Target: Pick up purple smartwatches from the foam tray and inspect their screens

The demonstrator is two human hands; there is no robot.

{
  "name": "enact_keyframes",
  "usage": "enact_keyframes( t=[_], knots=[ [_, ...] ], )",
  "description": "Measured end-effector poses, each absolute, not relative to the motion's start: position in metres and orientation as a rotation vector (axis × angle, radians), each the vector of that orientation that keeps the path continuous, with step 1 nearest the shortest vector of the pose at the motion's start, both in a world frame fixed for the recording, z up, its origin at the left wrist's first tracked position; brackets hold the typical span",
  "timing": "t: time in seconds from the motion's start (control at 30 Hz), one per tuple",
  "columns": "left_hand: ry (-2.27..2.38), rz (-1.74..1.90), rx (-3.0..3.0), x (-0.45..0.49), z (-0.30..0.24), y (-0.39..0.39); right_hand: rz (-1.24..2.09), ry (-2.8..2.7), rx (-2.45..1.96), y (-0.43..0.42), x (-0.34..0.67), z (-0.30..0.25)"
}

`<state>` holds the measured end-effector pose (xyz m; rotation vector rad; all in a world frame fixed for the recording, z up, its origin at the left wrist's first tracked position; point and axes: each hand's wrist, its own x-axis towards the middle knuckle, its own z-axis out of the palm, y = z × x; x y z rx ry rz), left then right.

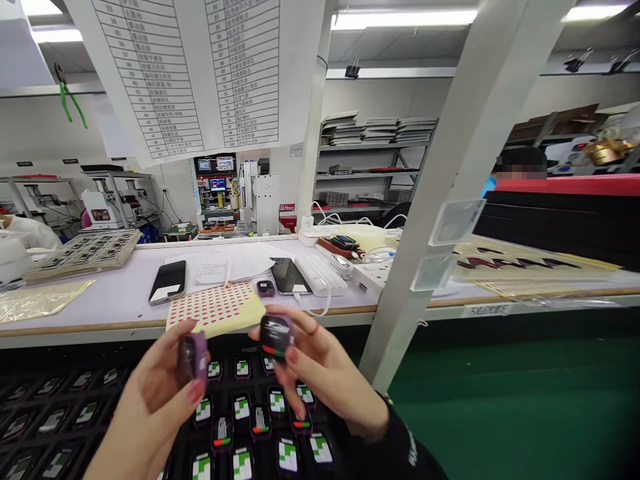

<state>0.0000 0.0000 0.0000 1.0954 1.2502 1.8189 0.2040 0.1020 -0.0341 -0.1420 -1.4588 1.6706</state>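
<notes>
The left hand (159, 393) over there pinches a watch (194, 357) by its sides, at two o'clock from the palm. The right hand (327, 373) pinches another watch (276, 335) at its ten o'clock, edges only, probably to leave the screen uncovered. Below both, towards six o'clock, slots in the black tray (227, 388) seem meant to keep further watches (288, 456) in rows.

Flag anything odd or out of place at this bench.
Three units with red-and-green bars seem to sit between columns of the black tray, out of line with the green-and-white-screened units. The red-marked sheet lies askew, seeming to overhang the front edge of the bench. No spill visible.
</notes>
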Motion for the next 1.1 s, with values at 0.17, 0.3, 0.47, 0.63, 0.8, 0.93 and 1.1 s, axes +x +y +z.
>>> enact_keyframes(
  t=[0.17,0.3,0.47,0.63,0.8,0.93,1.1],
  knots=[
    [1.153,1.724,1.026,0.017,0.008,0.033,1.680,-1.449,-0.134,0.120,0.176,-0.032],
    [1.165,1.749,1.120,0.020,-0.003,0.040,1.640,-1.484,-0.209,0.119,0.174,-0.034],
    [1.166,1.726,1.252,0.021,-0.015,0.042,1.612,-1.486,-0.254,0.120,0.174,-0.035],
    [1.177,1.675,1.249,0.021,-0.017,0.042,1.572,-1.459,-0.402,0.123,0.171,-0.037],
    [1.207,1.674,1.249,0.020,-0.019,0.044,1.551,-1.457,-0.490,0.123,0.172,-0.035],
    [1.214,1.712,1.269,0.020,-0.022,0.047,1.572,-1.454,-0.467,0.123,0.173,-0.033],
    [1.202,1.698,1.250,0.023,-0.018,0.043,1.586,-1.464,-0.406,0.123,0.173,-0.034]
  ],
)
